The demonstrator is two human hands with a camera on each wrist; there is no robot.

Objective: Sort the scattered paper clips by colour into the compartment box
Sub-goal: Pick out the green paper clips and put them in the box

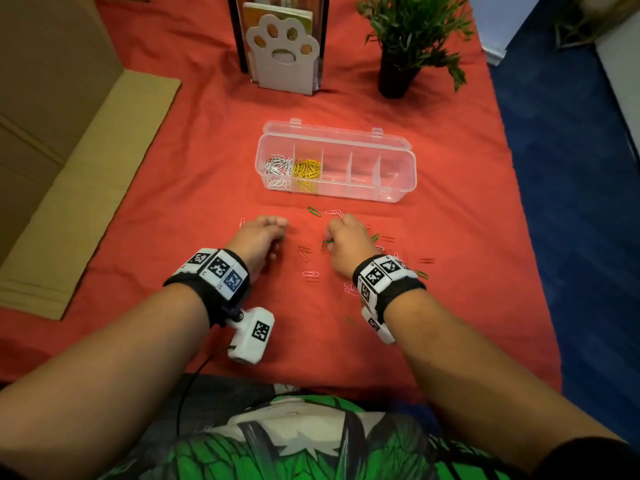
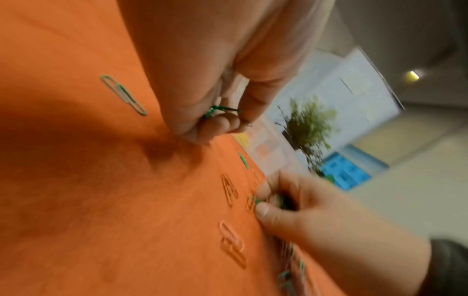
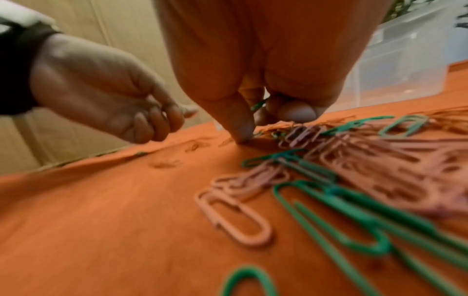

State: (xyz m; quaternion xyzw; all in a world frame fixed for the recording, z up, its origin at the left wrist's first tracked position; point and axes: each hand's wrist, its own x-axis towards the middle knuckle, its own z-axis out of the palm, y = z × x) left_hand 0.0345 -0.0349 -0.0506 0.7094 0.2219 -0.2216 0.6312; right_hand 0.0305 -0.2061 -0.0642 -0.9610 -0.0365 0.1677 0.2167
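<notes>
Both hands (image 1: 258, 233) (image 1: 346, 242) pinch green clips (image 2: 220, 112); compartment box (image 1: 398, 161) lies left-right

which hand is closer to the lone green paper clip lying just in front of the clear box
Right. The right hand sits just below and right of the green paper clip; the left hand is farther off, to the clip's lower left.

Compartment box (image 1: 398, 157) behind scattered paper clips (image 1: 310, 274); plant (image 1: 412, 36) behind box
</notes>
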